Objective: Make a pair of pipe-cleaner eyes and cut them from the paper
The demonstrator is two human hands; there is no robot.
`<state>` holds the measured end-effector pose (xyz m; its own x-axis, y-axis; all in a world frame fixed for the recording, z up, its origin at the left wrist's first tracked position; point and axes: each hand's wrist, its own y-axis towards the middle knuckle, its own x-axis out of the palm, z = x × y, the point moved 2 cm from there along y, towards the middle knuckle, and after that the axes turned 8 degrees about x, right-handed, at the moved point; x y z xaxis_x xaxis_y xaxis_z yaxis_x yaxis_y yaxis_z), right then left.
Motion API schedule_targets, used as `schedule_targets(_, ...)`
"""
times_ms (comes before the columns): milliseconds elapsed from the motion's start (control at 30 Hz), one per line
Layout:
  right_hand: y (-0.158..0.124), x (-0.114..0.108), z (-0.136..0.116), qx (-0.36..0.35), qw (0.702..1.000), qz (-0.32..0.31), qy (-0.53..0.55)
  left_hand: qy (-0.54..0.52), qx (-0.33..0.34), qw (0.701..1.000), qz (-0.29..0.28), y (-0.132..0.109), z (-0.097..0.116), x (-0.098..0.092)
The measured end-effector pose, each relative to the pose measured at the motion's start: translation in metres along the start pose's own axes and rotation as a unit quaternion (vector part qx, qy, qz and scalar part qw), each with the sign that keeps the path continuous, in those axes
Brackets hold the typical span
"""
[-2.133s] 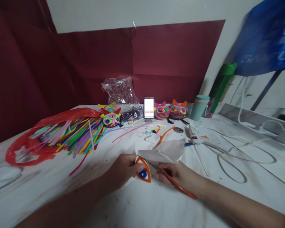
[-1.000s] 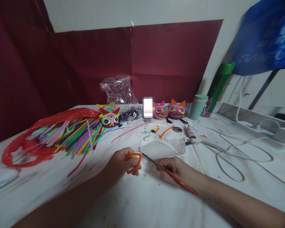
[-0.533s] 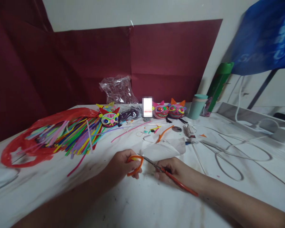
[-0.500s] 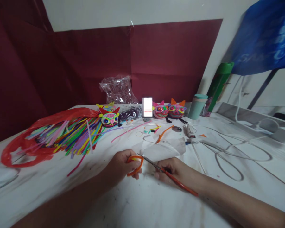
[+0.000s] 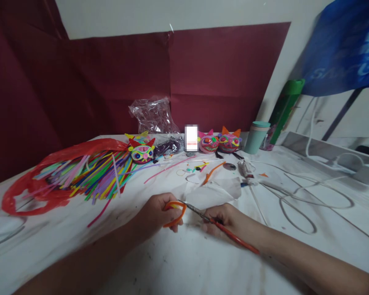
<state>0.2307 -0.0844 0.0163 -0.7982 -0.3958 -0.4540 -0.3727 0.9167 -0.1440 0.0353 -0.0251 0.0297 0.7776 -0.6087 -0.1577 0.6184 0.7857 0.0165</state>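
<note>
My left hand (image 5: 162, 211) pinches a bent orange pipe cleaner (image 5: 183, 213), which curves into a loop around a small yellow piece (image 5: 173, 205). In my right hand (image 5: 223, 217) are scissors (image 5: 195, 209) with thin metal blades and a red-orange handle. Their tip points left and meets or nearly meets the top of the orange loop; whether they touch I cannot tell. My fingers hide part of the handle. Just behind both hands lies a creased white sheet (image 5: 213, 192), with a loose orange pipe cleaner (image 5: 213, 172) at its far edge.
Left, many coloured pipe cleaners (image 5: 101, 178) spill from a red plastic bag (image 5: 10, 200). Decorated animal heads (image 5: 143, 153) (image 5: 229, 141) stand at the back, near clear plastic wrapping (image 5: 153, 114) and a teal cup (image 5: 256, 137). White cables (image 5: 313, 205) run along the right.
Both hands stay almost in place. The scissors' handle end has shifted very slightly to the right; the whole view has moved a little.
</note>
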Motion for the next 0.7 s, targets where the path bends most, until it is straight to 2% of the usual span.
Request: schedule_targets(700,-0.0013,-0.0030,0.0006,-0.018,0.998,0.003,-0.052,0.030,-0.012,0.999,-0.017,0.0005,-0.0037,0.0002)
